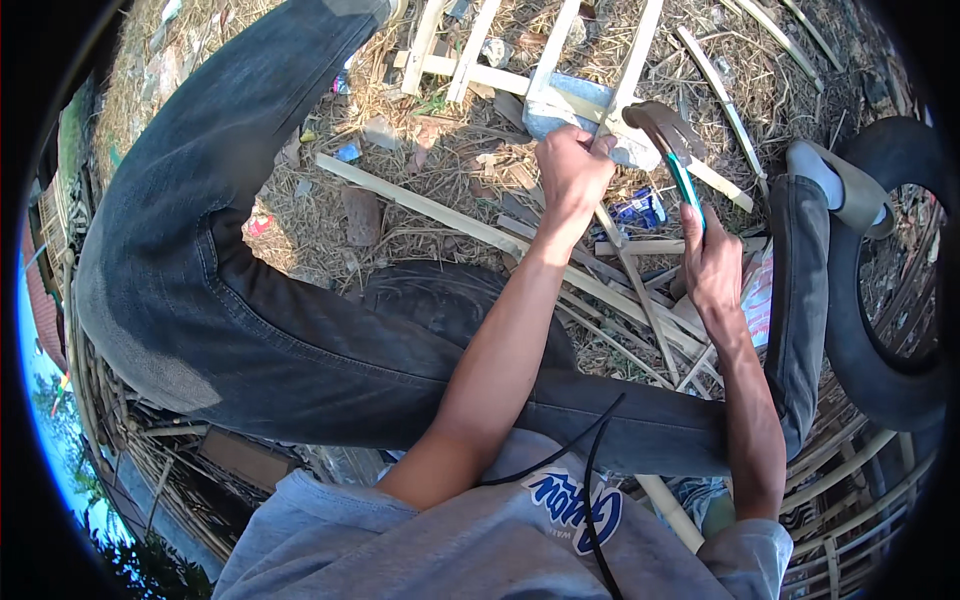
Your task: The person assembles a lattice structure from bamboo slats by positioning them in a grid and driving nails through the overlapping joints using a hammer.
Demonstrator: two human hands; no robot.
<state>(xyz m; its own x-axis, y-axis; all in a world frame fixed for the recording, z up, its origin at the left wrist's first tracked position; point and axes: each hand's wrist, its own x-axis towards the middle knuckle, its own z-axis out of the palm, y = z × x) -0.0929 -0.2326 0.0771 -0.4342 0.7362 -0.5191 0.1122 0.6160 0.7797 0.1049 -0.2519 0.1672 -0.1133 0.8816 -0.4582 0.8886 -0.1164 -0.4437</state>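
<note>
My left hand (575, 170) is closed at the lower end of an upright bamboo strip (636, 62); whether its fingers also pinch a nail is hidden. That strip meets a long crosswise strip (478, 72), which passes over a grey-blue block (546, 118) on the ground. Several other upright strips cross the same piece farther left. In my right hand (712, 262) is a hammer (684, 182) with a teal handle, gripped partway along with the thumb lying on it. The hammer's dark head is just right of the block, close to my left fingers.
Loose bamboo strips (430, 212) lie before my legs, over straw and litter. Under my bent left leg (330, 330) is a dark rounded thing (440, 295). A black tire (860, 330) stands at right, beside my sandaled foot (850, 190). Curved bamboo slats (830, 500) fill the lower right.
</note>
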